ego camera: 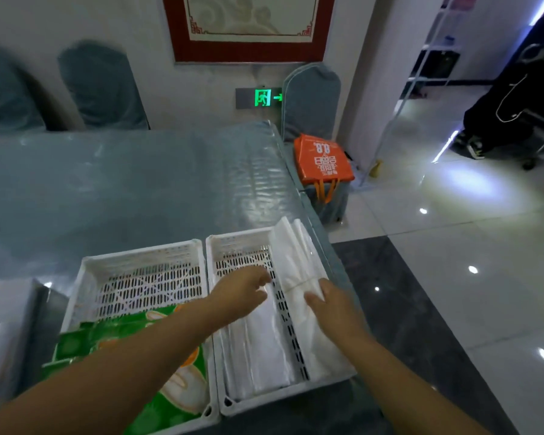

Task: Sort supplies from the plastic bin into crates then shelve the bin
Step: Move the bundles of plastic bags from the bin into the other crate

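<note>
Right hand (pixel 330 304) presses flat, fingers spread, on a tied plastic-bag bundle (pixel 299 265) lying lengthwise in the right crate (pixel 220 246), pointing away; left hand (pixel 239 290) hovers relaxed.

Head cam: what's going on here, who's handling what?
A person is sorting supplies into two white perforated crates on a table. The right hand rests on a tied bundle of white plastic bags lying along the right side of the right crate. The left hand reaches over a second stack of white bags in the same crate. The left crate holds green printed packs.
</note>
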Demonstrator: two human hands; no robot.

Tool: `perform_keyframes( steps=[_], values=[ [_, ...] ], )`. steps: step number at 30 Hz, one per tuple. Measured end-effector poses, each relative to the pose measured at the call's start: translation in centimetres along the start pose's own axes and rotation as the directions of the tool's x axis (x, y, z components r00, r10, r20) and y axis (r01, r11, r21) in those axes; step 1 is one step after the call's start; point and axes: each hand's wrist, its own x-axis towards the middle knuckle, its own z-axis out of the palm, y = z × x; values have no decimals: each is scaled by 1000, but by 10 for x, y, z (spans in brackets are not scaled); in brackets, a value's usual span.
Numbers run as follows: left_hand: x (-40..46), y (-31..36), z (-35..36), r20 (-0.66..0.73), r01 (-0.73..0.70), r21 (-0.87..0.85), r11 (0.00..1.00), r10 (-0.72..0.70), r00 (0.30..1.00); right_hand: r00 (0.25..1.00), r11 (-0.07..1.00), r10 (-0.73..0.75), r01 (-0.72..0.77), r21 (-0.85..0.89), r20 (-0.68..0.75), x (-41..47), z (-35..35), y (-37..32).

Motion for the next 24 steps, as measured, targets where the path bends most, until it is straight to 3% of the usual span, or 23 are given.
perform_keyframes(
  steps=[3,5,7,14,20,24],
  values=[
    [-15,-7,38,171,-209,225,952,173,970,1000,996,28,-27,-87,3,4,21,8],
    [-17,-11,54,253,-376,359,854,298,920,999,989,42,-39,-139,19,9,30,11],
    [-18,-15,61,285,-441,418,794,346,894,998,988,53,-49,-144,28,15,33,13],
    [-19,-26,65,285,-445,444,778,348,893,994,936,23,15,-351,104,18,41,11],
    [-18,-23,76,108,-235,351,906,210,972,982,733,58,82,-676,182,18,37,4],
    [-14,-17,86,155,-295,481,825,251,955,991,658,66,42,-752,114,17,31,8]
  ],
)
